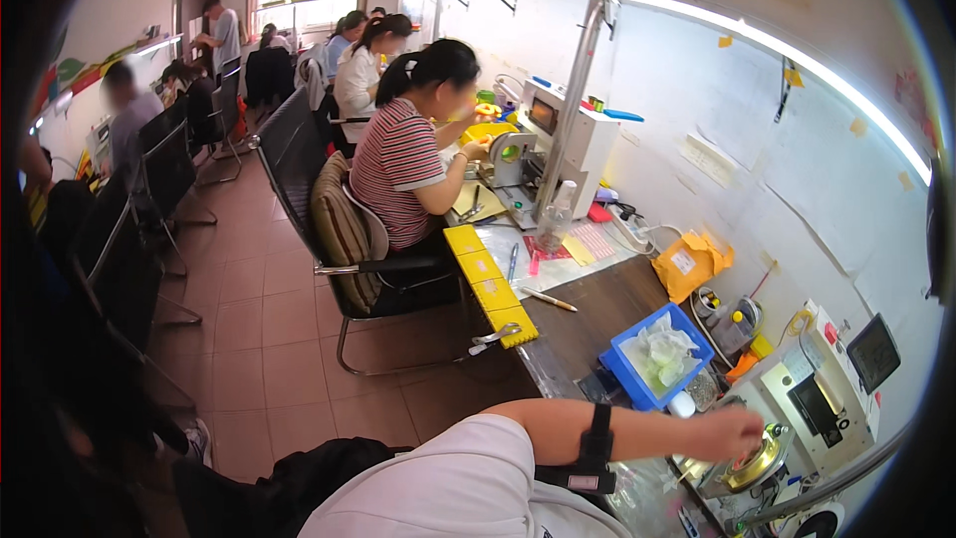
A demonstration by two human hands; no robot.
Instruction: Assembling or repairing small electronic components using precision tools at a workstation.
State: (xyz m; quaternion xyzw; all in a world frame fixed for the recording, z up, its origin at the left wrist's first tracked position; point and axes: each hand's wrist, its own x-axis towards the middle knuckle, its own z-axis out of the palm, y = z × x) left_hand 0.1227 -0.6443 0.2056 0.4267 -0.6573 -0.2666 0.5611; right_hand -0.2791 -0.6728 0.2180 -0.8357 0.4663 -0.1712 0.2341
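The left hand [732, 433], blurred at the lower right of the frame, has its fingers drawn together; whether they pinch anything I cannot tell. It is at a round, shiny gold-coloured metal part [765, 465], on the lower right, at the foot of an off-white boxy machine [782, 386] with a dark rectangular panel. A black strap [596, 433] circles the forearm.

Left of the machine, a smooth blue plastic tray [624, 379] holds crumpled, translucent whitish sheeting [665, 351]. Further up, a creased orange bag [692, 264] bears a white label, its print too small to read. At centre, a long, flat yellow strip [486, 281] edges the dark wood-grain surface [597, 291], a shiny metal tool [496, 338] lying across its near end.
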